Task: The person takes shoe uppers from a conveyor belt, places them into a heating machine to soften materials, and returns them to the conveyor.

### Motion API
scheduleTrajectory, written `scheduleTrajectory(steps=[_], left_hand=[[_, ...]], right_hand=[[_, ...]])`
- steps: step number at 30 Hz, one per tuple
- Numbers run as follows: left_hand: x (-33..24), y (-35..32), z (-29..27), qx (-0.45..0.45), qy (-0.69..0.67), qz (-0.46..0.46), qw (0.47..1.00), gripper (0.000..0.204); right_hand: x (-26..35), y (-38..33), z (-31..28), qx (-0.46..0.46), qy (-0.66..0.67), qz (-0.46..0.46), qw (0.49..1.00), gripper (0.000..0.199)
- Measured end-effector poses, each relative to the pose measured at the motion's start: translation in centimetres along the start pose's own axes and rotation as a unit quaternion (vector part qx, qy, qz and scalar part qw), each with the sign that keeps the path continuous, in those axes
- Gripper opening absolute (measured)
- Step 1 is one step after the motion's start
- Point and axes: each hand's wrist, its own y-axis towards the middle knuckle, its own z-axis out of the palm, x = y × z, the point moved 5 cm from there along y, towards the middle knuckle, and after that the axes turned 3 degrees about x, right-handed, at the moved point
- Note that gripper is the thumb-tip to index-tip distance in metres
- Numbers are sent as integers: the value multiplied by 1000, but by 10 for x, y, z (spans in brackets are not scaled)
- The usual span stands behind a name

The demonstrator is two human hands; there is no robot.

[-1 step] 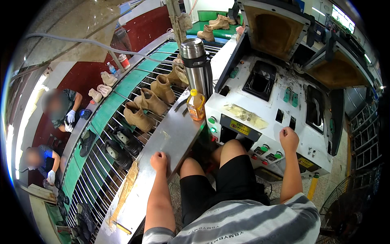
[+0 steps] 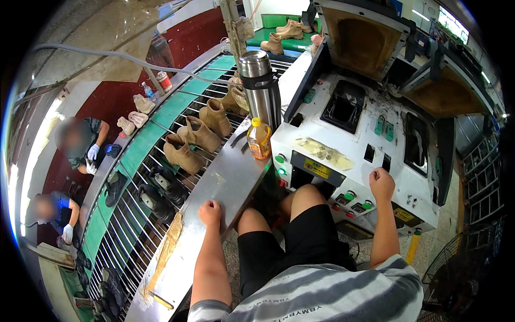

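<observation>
My left hand [image 2: 210, 213], curled into a loose fist, rests on the metal ledge [image 2: 224, 188] beside my left knee. Also closed, my right hand [image 2: 381, 184] lies against the front edge of the white machine [image 2: 300, 134], above its green buttons. Nothing shows in either hand. An orange drink bottle with a yellow cap [image 2: 259, 140] stands on the ledge, in front of a tall steel thermos [image 2: 258, 88]. Behind my left hand, dark shoes [image 2: 155, 201] and tan boots [image 2: 182, 153] sit on the conveyor of metal rollers.
The machine's two padded lids [image 2: 362, 37] stand raised over dark wells. A yellow-handled tool [image 2: 161, 301] lies on the ledge's near end. Across the conveyor sit two gloved people [image 2: 80, 142], shoes near them. A floor fan [image 2: 456, 273] is at my lower right.
</observation>
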Motion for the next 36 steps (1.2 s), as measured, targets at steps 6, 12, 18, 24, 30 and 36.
scheduleTrajectory(steps=[6, 12, 18, 24, 30, 36], left_hand=[[-2, -1, -2, -2, -4, 2, 1000, 26], [1, 0, 1, 4, 0, 0, 1000, 26], [-1, 0, 0, 3, 3, 3, 1000, 26], [-6, -1, -5, 4, 1, 4, 1000, 26], [-4, -1, -4, -8, 6, 12, 1000, 26], [-2, -2, -2, -1, 9, 7, 1000, 26]], right_hand=[[2, 0, -1, -5, 2, 2, 1000, 7], [-2, 1, 2, -1, 0, 2, 1000, 9], [-1, 0, 1, 2, 1, 5, 1000, 9], [0, 0, -1, 1, 0, 3, 1000, 8], [-2, 1, 1, -1, 1, 3, 1000, 8], [1, 0, -1, 2, 1, 6, 1000, 8]])
